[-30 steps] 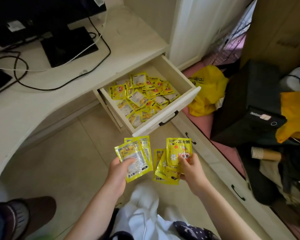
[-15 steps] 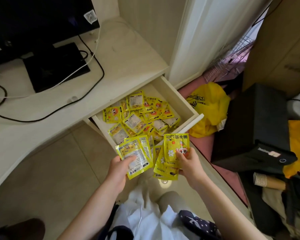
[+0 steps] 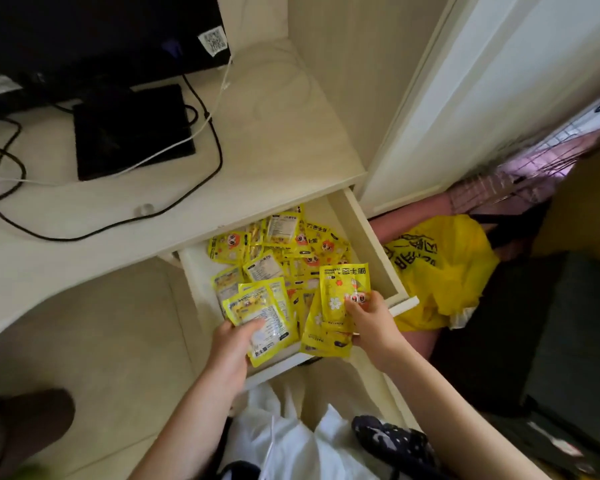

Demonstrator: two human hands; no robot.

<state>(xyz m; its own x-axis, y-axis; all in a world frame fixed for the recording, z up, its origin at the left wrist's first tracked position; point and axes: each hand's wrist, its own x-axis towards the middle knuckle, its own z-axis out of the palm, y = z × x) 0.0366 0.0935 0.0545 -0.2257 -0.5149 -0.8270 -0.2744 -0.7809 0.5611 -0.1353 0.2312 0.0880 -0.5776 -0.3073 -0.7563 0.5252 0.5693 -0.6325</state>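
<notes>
Head view, looking down. A pale counter (image 3: 274, 133) fills the upper left, with a flat black box (image 3: 132, 129) and dark cables (image 3: 215, 147) on it. Below its edge an open drawer (image 3: 374, 244) juts toward the person. Its floor is covered by a loose heap of yellow packets (image 3: 284, 244), some face up, some showing the printed back. A crumpled yellow plastic bag (image 3: 447, 271) lies on the floor to the right of the drawer.

Both hands hover over the drawer's near end.
- Left hand (image 3: 227, 351): fingers curled under, thumb on top, pinching a small fan of packets (image 3: 257, 306), backs up.
- Right hand (image 3: 374, 320): thumb and fingers clamped on a second bunch (image 3: 340, 289), top one face up, lower ones sagging below the palm.
- The count in either bunch is not readable.

Step in hand, as I judge it: gathering or sorting the packets at the drawer. Whether they are going in or coming out is unclear.

To do it well:
- Square each fan against the drawer front before adding more or letting go, since the glossy wrappers will likely slide.
- Hold both bunches over the drawer so a slipped packet lands inside, not on the floor.
- The right bunch looks the looser, so grip it lower, near the sagging ones.
</notes>
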